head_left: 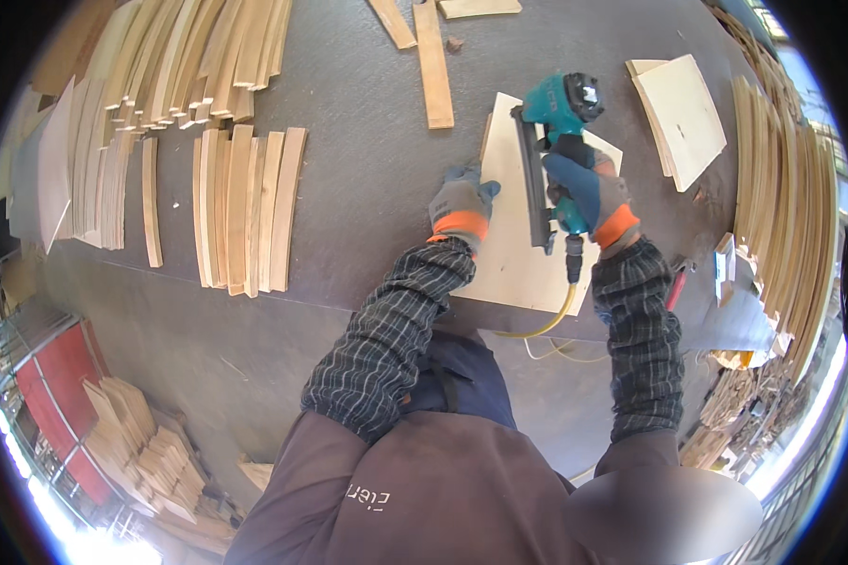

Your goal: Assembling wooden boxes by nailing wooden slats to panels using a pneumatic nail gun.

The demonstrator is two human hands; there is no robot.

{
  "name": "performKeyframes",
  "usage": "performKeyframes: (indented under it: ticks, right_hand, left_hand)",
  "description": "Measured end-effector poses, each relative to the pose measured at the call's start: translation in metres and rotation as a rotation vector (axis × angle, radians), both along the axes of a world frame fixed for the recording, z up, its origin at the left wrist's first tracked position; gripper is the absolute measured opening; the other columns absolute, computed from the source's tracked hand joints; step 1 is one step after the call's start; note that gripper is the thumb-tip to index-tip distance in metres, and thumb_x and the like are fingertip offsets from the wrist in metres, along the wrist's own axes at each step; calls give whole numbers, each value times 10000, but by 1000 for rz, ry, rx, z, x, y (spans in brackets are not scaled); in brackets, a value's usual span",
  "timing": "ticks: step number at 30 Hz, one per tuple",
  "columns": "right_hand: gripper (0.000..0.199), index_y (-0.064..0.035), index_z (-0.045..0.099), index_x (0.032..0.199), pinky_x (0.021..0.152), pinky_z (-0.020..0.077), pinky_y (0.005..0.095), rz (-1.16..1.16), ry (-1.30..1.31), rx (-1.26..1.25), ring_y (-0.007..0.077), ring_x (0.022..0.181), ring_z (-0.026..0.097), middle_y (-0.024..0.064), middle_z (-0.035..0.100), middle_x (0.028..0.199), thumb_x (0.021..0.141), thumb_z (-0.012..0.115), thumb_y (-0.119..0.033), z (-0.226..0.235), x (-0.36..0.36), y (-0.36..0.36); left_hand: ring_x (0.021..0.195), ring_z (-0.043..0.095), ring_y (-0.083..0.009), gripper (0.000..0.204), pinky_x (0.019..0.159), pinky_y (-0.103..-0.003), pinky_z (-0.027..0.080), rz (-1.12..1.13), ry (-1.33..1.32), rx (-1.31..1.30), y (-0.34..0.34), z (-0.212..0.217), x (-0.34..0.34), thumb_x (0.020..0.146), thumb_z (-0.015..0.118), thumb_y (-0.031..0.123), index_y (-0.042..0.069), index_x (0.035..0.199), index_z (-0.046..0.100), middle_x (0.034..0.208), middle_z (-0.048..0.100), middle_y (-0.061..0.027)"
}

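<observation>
My right hand [601,196], in a grey-blue glove with an orange cuff, is wrapped round the handle of a teal and black air nail gun [553,102]. The gun's long black magazine lies over a pale plywood panel [518,268] on the table in front of me. From the gun's lower end runs a yellow air hose [558,318]. My left hand [462,205], gloved alike, grips the panel's left edge, its fingertips partly hidden. A narrow wooden strip [486,137] shows along that edge, beneath the panel. The gun's nose is hard to make out.
Wooden slats [250,212] lie in a row on the dark table [367,169], with larger stacks [198,56] behind. One loose slat [433,71] lies ahead. Two pale panels [683,122] sit at right, near tall stacked strips [787,207]. More wood [146,443] stands lower left.
</observation>
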State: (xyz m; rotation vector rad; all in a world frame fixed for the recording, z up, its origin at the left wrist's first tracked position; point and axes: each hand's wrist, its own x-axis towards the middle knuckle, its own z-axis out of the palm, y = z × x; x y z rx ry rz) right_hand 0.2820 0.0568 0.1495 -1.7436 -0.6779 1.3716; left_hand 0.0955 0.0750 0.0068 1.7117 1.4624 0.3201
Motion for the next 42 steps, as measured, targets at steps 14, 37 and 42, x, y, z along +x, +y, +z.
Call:
performKeyframes:
  ticks: [14,37,42]
  right_hand:
    - [261,-74,709,1091,589,507,289,-61,29,-42,111,679,628,-3,646,832,932,786,-266,-41,-12,-9]
    - [334,-32,709,1248,589,476,282,-47,67,-51,88,635,543,-31,581,771,959,721,-200,-39,-49,-67]
    - [359,-16,675,1288,578,484,282,-25,9,-90,103,638,580,-5,604,771,974,692,-189,-35,-72,-91]
  left_hand:
    - [1110,696,-423,431,976,-473,550,15,-47,-5,4,6,-4,977,734,310,90,1348,733,1284,686,-208]
    - [1145,680,-434,631,981,-500,564,-226,82,-110,-97,36,-115,909,809,401,81,1416,611,1307,652,-208]
    - [1085,705,-408,572,907,-492,585,-251,-7,-129,-112,26,-127,896,822,397,90,1347,650,1238,667,-181]
